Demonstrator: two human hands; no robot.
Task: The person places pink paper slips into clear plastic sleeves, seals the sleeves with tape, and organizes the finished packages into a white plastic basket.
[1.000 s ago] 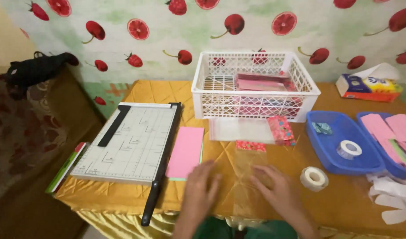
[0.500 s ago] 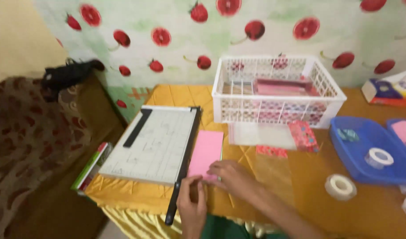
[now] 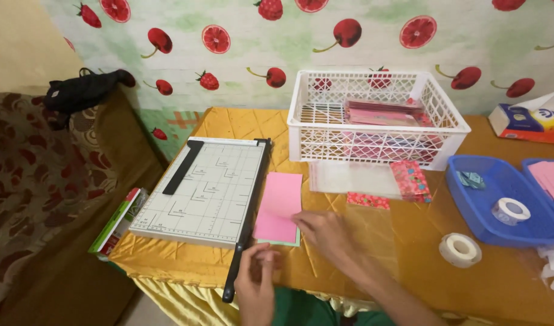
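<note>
A stack of pink paper (image 3: 280,199) lies on the gold tablecloth with a pale green sheet showing under its near edge. It sits just right of a white grid paper cutter (image 3: 204,187) with a black arm. My right hand (image 3: 326,236) reaches in from the right, its fingertips resting on the stack's near right corner. No firm grip is visible. My left hand (image 3: 256,285) hovers at the table's front edge beside the cutter's handle end, fingers loosely apart and holding nothing.
A white basket (image 3: 447,130) with pink packets stands at the back. In front of it lie clear sleeves (image 3: 352,178) and red patterned packets (image 3: 410,178). At the right are a blue tray (image 3: 479,220), a tape roll (image 3: 460,249) and a tissue box (image 3: 525,121). A brown sofa (image 3: 41,193) is at the left.
The view has swung left. Both hands moved left from the table's middle to the pink paper. The left hand has since drawn back toward the front edge.
</note>
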